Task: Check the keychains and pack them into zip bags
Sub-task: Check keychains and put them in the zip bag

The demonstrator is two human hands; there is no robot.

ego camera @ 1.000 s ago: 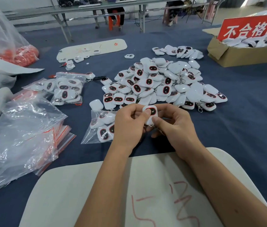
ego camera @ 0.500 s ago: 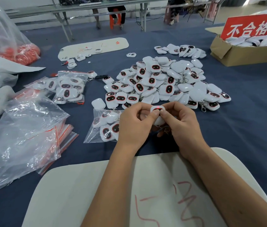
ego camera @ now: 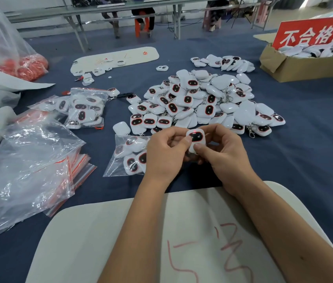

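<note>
Nearest lies a pale board (ego camera: 108,237) with red scrawl, under both forearms. Just beyond it the left hand (ego camera: 164,154) and the right hand (ego camera: 226,155) meet above the blue desk (ego camera: 304,160), the fingers of both clamped on one white keychain (ego camera: 195,139), its dark oval face turned up. This looks like the checking step. If it passes, the next move calls for slipping it into the part-filled zip bag (ego camera: 128,156) lying just left of the hands. Further left sits a stack of empty bags (ego camera: 28,166), and beyond that a filled bag (ego camera: 86,108). The unchecked pile (ego camera: 202,103) spreads just behind the hands; far right, a cardboard box (ego camera: 296,66) with a red sign holds more keychains.
</note>
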